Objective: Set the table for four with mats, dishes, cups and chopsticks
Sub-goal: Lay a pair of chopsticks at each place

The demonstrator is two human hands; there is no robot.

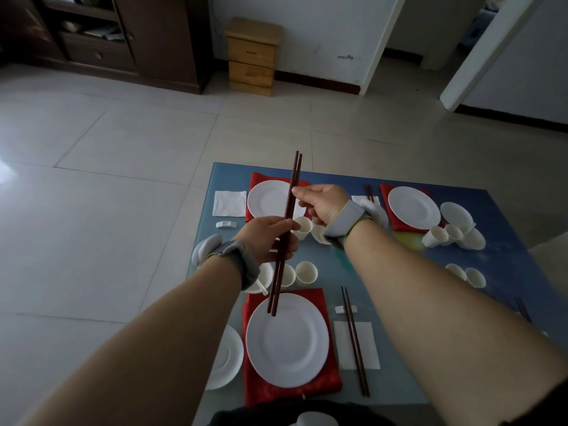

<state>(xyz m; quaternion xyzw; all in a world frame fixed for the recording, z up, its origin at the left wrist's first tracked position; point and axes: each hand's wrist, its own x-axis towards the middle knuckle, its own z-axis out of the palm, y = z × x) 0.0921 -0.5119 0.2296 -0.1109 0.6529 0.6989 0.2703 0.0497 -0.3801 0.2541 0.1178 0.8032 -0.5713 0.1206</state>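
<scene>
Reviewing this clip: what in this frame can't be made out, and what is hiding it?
Head view only:
- Fourth place setting: right forearm covers it; only chopstick tips show.
- Bowl near the left hand: wristband hides most of it.
- White object at the bottom edge: cut off.
- Cabinet shelf contents: dark, too small.

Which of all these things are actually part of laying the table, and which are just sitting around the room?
Part of the job:
held chopsticks, in both hands (left, right)
red mats
plates
cups
napkins

Just around:
wooden drawer unit
dark cabinet
</scene>
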